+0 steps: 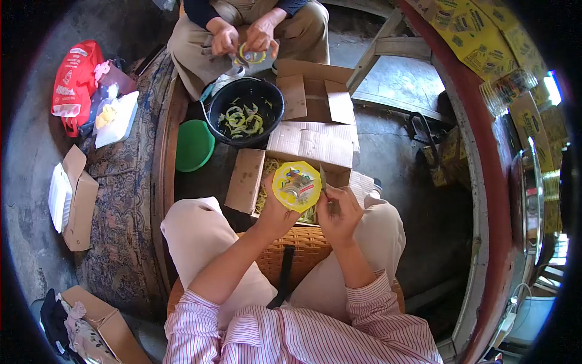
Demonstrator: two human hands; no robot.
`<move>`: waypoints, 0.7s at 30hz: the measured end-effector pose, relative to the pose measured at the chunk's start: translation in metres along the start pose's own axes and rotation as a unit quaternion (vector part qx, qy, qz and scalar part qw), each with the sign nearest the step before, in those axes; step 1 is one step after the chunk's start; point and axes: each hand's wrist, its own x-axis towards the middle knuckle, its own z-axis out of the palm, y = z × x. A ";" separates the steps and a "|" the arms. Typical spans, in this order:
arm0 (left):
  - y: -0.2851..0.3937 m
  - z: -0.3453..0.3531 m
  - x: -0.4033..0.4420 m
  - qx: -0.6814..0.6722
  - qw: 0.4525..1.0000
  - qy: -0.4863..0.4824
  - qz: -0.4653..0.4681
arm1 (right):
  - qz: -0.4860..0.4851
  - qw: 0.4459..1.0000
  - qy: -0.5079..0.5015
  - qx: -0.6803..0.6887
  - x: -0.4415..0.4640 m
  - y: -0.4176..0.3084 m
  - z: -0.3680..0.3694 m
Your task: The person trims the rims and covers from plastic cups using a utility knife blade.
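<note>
My left hand [276, 212] is closed around a plastic cup [297, 187] with a yellow rim and a printed film top, which faces up toward me. In my right hand [339, 212] is a small knife [322, 175], its blade pointing away from me beside the cup's right edge. Whether the blade touches the rim I cannot tell. Below both hands stands an open cardboard box [244, 182] with thin yellow-green strips [270, 168] inside, partly hidden by the cup and my hands.
Opposite me a seated person's hands [245, 37] hold a similar cup [251, 56] over a black bucket [276, 115] containing green-yellow rings and strips. A green basin [194, 145] sits left of it. Another open carton [293, 97] lies beyond my box. A wooden frame [400, 45] stands at right.
</note>
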 end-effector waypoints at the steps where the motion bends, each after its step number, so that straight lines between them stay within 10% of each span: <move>1: -0.002 0.005 -0.002 -0.044 0.999 0.005 -0.014 | -0.001 1.000 0.003 -0.010 -0.001 -0.003 -0.003; 14: 0.010 -0.017 -0.005 0.146 0.983 -0.091 0.063 | -0.026 0.999 -0.021 0.007 0.001 -0.001 -0.002; 17: 0.001 -0.010 -0.009 -0.153 0.986 -0.024 -0.061 | -0.033 0.999 -0.022 0.003 0.003 -0.003 -0.001; 21: -0.004 -0.016 -0.004 -0.063 0.995 -0.067 -0.025 | -0.037 0.999 -0.018 -0.005 0.005 -0.003 -0.001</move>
